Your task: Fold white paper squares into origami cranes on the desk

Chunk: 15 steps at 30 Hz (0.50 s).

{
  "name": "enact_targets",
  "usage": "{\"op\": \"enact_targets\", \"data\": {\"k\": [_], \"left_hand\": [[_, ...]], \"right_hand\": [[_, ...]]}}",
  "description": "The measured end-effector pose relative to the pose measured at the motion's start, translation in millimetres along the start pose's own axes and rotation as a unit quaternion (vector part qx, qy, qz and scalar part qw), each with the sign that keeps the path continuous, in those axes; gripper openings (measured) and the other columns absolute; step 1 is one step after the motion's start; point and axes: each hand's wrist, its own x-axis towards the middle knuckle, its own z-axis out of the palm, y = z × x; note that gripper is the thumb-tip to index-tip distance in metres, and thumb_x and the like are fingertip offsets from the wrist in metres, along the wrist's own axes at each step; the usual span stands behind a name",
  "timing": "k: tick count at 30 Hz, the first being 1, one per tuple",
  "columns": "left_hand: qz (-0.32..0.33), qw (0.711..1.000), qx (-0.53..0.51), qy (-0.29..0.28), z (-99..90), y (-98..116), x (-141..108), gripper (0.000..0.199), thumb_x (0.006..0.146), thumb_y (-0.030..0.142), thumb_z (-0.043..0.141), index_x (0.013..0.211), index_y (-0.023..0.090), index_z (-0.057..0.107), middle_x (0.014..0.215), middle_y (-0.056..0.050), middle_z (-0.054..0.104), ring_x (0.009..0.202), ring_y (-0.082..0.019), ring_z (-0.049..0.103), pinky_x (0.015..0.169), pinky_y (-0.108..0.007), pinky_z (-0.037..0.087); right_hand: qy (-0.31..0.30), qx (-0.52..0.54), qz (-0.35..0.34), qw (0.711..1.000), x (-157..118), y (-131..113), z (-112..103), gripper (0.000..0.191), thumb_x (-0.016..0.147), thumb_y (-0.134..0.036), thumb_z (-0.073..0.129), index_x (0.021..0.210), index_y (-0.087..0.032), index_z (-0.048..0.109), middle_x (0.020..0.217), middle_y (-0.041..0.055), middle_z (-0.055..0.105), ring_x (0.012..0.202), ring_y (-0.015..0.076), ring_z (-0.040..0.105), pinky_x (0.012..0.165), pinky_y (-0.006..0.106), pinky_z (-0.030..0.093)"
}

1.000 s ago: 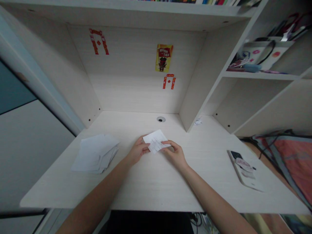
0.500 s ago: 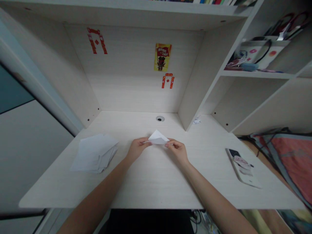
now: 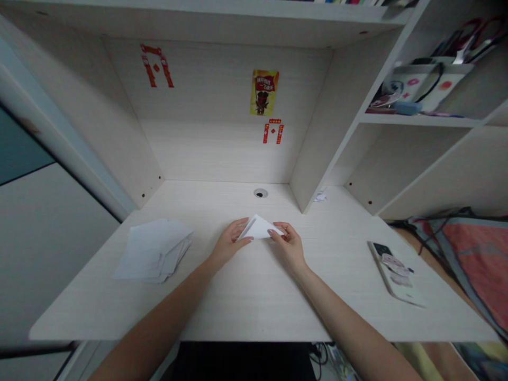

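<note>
One three-o'clock corner of the folded paper (image 3: 259, 228) is partly hiding in the right hand (image 3: 290, 245), which is pinching it; whether the left hand (image 3: 227, 247), at nine o'clock, is pinching is unclear.

Folded white paper (image 3: 259, 228) between left hand (image 3: 227, 244) and right hand (image 3: 290, 244), at desk (image 3: 254, 301).
Right one pinches its right side; paper stack (image 3: 153, 248) lies left, phone (image 3: 397, 278) right.

The white paper (image 3: 260, 228), folded roughly triangular, is between left hand (image 3: 227, 243) and right hand (image 3: 291, 244).
</note>
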Motion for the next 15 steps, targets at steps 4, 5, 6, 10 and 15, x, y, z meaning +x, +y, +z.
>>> {"op": "enact_targets", "data": {"k": [4,5,6,10,15], "left_hand": [[-0.003,1.0,0.006,0.002,3.5,-2.7,0.4,0.051,0.073,0.034,0.066,0.119,0.015,0.054,0.111,-0.011,0.065,0.099,-0.022,0.061,0.082,-0.03,0.047],[0.0,1.0,0.007,0.006,3.9,-3.7,0.5,0.048,0.074,0.035,0.064,0.117,0.015,0.056,0.112,-0.01,0.065,0.099,-0.022,0.061,0.083,-0.03,0.047],[0.001,1.0,0.009,0.011,4.3,-4.7,0.6,0.045,0.075,0.035,0.063,0.115,0.015,0.058,0.112,-0.01,0.065,0.099,-0.022,0.061,0.084,-0.031,0.047],[-0.003,0.999,0.017,0.031,4.6,-7.5,0.1,0.04,0.074,0.036,0.063,0.109,0.016,0.063,0.108,-0.008,0.067,0.095,-0.022,0.063,0.083,-0.03,0.048],[-0.001,0.998,0.045,0.044,4.8,-8.5,-1.1,0.034,0.076,0.038,0.061,0.099,0.015,0.069,0.101,-0.007,0.07,0.088,-0.022,0.064,0.078,-0.028,0.048]], "right_hand": [[-0.016,-0.037,0.004,0.999,-0.7,0.9,0.1,0.043,0.065,-0.043,0.07,0.101,-0.019,0.065,0.088,0.0054,0.069,0.061,0.0146,0.056,0.055,0.027,0.043],[-0.02,-0.046,0.006,0.999,-1.1,0.8,0.4,0.043,0.066,-0.043,0.07,0.101,-0.019,0.066,0.091,0.0062,0.069,0.061,0.0147,0.056,0.055,0.027,0.044],[-0.021,-0.055,0.006,0.998,-1.6,0.6,0.6,0.043,0.066,-0.043,0.07,0.101,-0.019,0.067,0.093,0.0067,0.07,0.06,0.0147,0.056,0.055,0.028,0.044],[-0.02,-0.081,0.002,0.997,-3.2,-0.1,1.2,0.04,0.066,-0.043,0.07,0.098,-0.02,0.069,0.095,0.0073,0.07,0.062,0.0165,0.059,0.057,0.029,0.046],[-0.026,-0.092,0.006,0.995,-3.6,1.1,1.3,0.036,0.067,-0.044,0.069,0.093,-0.02,0.071,0.094,0.0075,0.071,0.067,0.0194,0.062,0.059,0.029,0.047]]}}
